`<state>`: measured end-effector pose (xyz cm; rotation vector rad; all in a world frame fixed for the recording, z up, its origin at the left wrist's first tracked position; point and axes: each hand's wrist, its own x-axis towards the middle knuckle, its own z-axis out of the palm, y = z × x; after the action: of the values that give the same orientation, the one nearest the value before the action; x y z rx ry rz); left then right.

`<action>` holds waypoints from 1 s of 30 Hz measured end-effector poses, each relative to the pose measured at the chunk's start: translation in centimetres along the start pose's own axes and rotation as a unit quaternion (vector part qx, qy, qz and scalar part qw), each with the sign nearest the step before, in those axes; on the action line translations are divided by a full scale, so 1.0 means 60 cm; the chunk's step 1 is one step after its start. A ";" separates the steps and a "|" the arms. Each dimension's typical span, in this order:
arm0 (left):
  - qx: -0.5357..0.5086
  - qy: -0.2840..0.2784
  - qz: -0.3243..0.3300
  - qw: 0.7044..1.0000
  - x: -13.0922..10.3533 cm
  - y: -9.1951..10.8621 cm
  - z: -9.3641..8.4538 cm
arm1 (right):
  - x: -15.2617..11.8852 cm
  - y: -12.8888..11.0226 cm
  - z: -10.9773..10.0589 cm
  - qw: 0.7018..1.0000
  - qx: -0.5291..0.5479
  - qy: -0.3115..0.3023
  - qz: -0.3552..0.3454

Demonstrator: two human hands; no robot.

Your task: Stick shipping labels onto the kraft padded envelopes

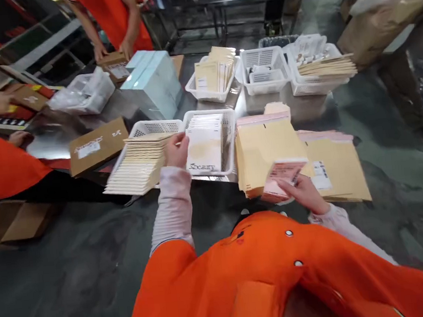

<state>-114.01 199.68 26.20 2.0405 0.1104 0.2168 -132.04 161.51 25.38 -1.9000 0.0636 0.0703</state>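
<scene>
My right hand (306, 194) grips a pink printed packet (282, 177) with the thumb on top, over the lower corner of a stack of large yellow padded envelopes (268, 145). My left hand (177, 152) is closed, thumb and fingertips together, between two white baskets. Whether it pinches anything I cannot make out. Right of it, a row of white packets with black lettering (205, 149) stands in one white basket (232, 146). To its left, a fanned row of cream padded envelopes (135, 168) leans in the other basket (156, 127).
More padded envelopes with a label (334, 166) lie at the right. Behind stand white baskets (264, 68), a pale blue box (155, 81) and a brown carton (98, 145) on the metal table (300, 112). Co-workers in orange (3, 153) handle boxes at the left and back.
</scene>
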 end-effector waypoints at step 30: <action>-0.313 0.192 -0.178 0.913 -0.486 0.190 0.435 | 0.100 0.003 -0.144 0.888 -0.116 -0.417 -0.157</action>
<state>-137.51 166.72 21.50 1.2883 0.5783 0.3669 -125.94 153.24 27.49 -1.9428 -0.8676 0.6900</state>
